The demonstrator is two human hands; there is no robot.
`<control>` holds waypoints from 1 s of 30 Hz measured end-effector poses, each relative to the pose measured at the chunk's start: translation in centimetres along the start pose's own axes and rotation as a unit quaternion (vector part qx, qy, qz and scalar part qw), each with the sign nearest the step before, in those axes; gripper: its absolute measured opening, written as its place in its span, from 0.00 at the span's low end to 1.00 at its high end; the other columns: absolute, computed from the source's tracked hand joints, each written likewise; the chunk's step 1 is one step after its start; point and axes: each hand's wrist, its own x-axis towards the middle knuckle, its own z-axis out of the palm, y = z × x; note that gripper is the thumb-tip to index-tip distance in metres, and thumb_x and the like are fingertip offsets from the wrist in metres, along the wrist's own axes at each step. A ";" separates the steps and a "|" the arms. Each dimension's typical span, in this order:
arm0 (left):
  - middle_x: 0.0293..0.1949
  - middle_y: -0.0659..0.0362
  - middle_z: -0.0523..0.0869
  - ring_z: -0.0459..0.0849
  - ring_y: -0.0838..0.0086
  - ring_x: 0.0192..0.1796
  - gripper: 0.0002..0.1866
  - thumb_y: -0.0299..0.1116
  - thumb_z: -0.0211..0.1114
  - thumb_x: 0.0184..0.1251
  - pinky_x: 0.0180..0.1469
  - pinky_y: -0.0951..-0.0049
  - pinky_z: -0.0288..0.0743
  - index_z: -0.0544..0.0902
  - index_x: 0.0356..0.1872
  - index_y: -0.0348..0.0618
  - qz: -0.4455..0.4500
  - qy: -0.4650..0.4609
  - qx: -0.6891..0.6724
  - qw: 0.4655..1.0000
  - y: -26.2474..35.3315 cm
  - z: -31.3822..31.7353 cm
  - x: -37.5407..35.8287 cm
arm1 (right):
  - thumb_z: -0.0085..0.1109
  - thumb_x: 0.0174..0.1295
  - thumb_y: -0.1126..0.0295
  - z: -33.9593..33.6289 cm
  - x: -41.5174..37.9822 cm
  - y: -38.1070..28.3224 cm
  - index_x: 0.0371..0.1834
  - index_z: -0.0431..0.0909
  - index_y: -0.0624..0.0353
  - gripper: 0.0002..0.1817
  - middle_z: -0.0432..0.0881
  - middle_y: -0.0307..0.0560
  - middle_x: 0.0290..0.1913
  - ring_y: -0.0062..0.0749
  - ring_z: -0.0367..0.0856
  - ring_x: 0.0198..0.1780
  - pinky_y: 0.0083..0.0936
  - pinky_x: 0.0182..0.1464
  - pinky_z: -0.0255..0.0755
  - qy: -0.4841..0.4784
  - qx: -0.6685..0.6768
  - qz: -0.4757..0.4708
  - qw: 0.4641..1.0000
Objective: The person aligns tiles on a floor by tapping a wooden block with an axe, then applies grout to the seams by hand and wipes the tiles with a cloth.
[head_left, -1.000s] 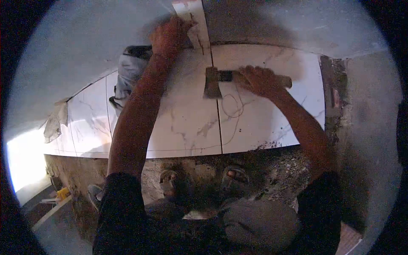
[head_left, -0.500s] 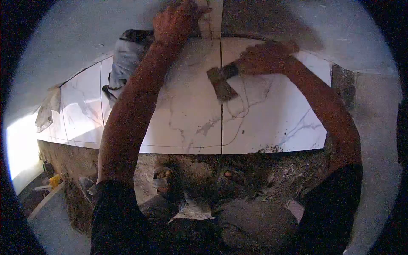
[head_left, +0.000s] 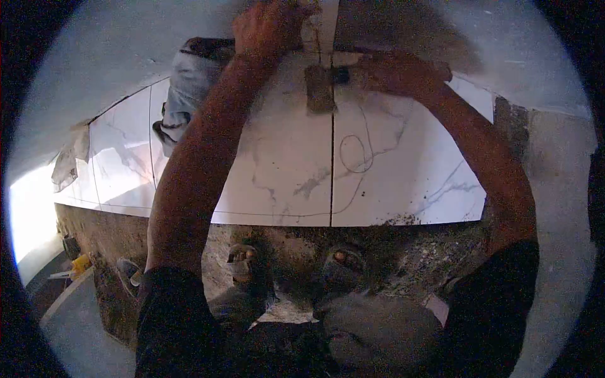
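Observation:
My right hand [head_left: 400, 74] is wrapped around the dark handle of a hatchet [head_left: 320, 91]. The hatchet's broad head, blurred by motion, is over the far end of the seam between two large white marbled tiles [head_left: 277, 170]. At the top, my left hand [head_left: 268, 28] is up against a narrow pale strip [head_left: 324, 28] by the wall, its fingers bent. What those fingers hold, if anything, is hidden. A thin brownish line runs down the strip just beside them.
A bundled grey cloth [head_left: 189, 82] lies on the tiles left of my arm. Thin string [head_left: 356, 154] loops over the right tile. Rough dirty ground [head_left: 409, 264] surrounds my feet. A crumpled bag [head_left: 69, 160] and a yellow object [head_left: 80, 264] are at left.
The hatchet and my right hand have moved up toward the wall, and the hatchet's head has turned. My left hand stays by the strip.

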 end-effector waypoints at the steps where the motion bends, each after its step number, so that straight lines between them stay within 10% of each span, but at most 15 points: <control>1: 0.40 0.55 0.81 0.81 0.61 0.43 0.12 0.41 0.62 0.58 0.42 0.61 0.74 0.82 0.42 0.53 -0.002 0.001 0.001 1.000 0.1 -0.2 -0.1 | 0.52 0.55 0.42 -0.3 -1.1 -0.3 0.56 0.71 0.43 0.29 0.77 0.40 0.52 0.38 0.76 0.51 0.43 0.53 0.71 0.031 0.014 -0.078 0.996; 7: 0.42 0.57 0.81 0.81 0.61 0.44 0.11 0.41 0.61 0.60 0.43 0.62 0.74 0.82 0.44 0.56 -0.088 -0.083 -0.041 0.992 0.6 -0.6 0.5 | 0.47 0.57 0.38 0.9 -0.8 -0.2 0.58 0.70 0.41 0.30 0.75 0.39 0.55 0.35 0.76 0.53 0.41 0.55 0.70 -0.012 0.061 -0.159 0.985; 12: 0.46 0.58 0.80 0.80 0.62 0.46 0.19 0.44 0.65 0.55 0.47 0.62 0.74 0.80 0.49 0.59 0.028 0.023 0.011 0.999 0.5 -0.5 -0.4 | 0.47 0.57 0.38 1.3 -1.0 0.4 0.58 0.70 0.42 0.30 0.76 0.43 0.55 0.36 0.75 0.53 0.40 0.55 0.70 -0.014 0.046 -0.045 0.998; 25: 0.46 0.57 0.80 0.80 0.63 0.47 0.20 0.42 0.68 0.52 0.48 0.63 0.75 0.81 0.48 0.56 0.036 0.001 0.054 0.998 -0.1 0.7 0.1 | 0.50 0.57 0.41 -2.0 -1.2 -1.9 0.54 0.71 0.49 0.29 0.77 0.49 0.50 0.44 0.78 0.47 0.41 0.49 0.73 -0.033 0.089 -0.158 0.983; 30: 0.37 0.53 0.83 0.83 0.60 0.36 0.18 0.46 0.62 0.60 0.37 0.61 0.75 0.79 0.44 0.45 -0.113 -0.007 -0.065 0.991 0.4 -0.3 0.4 | 0.51 0.56 0.41 -0.8 -0.7 0.0 0.55 0.69 0.49 0.30 0.77 0.50 0.48 0.45 0.79 0.47 0.43 0.48 0.73 -0.010 0.065 -0.060 0.996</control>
